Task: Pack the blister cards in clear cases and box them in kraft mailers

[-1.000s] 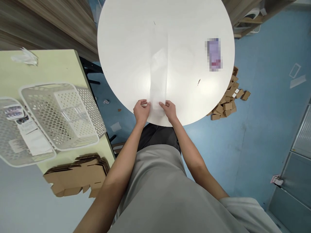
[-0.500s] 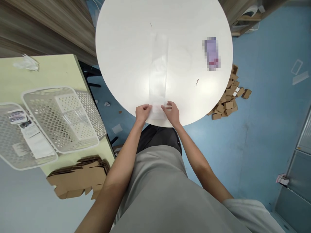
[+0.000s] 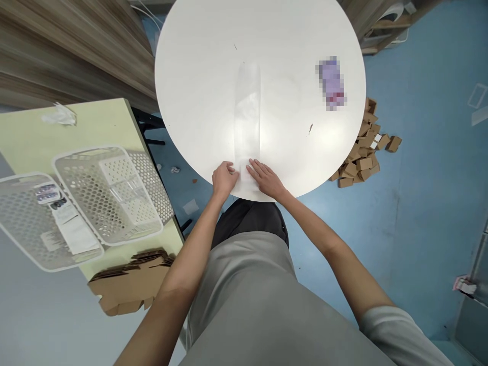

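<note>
A long clear plastic bag [image 3: 247,112] lies flat on the round white table [image 3: 198,86], running from the near edge toward the middle. My left hand [image 3: 224,179] is curled at the bag's near left corner, fingers pinched on the plastic. My right hand [image 3: 265,178] lies flat on the bag's near end with its fingers stretched out, pressing it onto the table.
A blurred purple object [image 3: 331,84] lies on the table's right side. Small cardboard boxes [image 3: 364,155] are piled on the blue floor to the right. To the left, a yellow-green table [image 3: 34,137] carries two white perforated baskets [image 3: 110,193] and flattened cardboard [image 3: 129,282].
My right hand has gone from pinching the bag's near right corner to lying flat on it. The left hand stays at the left corner. The camera view shifted slightly.
</note>
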Available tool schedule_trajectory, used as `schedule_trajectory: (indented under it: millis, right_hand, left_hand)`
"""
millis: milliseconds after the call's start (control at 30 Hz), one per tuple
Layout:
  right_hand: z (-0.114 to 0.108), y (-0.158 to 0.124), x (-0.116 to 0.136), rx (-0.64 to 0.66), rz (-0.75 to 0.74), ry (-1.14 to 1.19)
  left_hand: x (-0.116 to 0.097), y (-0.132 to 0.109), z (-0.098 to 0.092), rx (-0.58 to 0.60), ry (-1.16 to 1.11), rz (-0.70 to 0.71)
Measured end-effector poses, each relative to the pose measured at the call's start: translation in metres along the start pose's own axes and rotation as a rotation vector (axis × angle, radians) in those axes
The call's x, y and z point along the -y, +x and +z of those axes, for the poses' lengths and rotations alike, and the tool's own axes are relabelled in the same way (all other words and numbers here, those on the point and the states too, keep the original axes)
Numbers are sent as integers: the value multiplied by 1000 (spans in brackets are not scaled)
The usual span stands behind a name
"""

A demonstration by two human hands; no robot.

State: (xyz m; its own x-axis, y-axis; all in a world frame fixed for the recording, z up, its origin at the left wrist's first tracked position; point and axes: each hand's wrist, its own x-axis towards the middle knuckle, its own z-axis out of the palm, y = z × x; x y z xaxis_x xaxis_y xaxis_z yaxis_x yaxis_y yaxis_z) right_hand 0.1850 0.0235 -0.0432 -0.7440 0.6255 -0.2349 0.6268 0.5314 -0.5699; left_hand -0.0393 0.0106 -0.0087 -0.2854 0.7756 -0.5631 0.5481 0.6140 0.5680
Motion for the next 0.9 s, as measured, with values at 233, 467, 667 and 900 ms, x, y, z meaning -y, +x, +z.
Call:
schedule_trajectory:
  millis: [233, 467, 667, 900]
  right_hand:
    - [5, -1, 0, 3, 40, 20]
    - [-7, 1, 3, -45, 72, 85]
    - [-35, 10, 7, 6, 132, 124]
    - [-56, 30, 1, 25, 180, 172]
  left_hand:
    - [-33, 0, 5, 184, 79, 541]
    - [-14, 13, -11, 220, -15, 491]
    - [-20, -2, -26, 405, -83, 306]
    - [-19, -1, -13, 232, -61, 225]
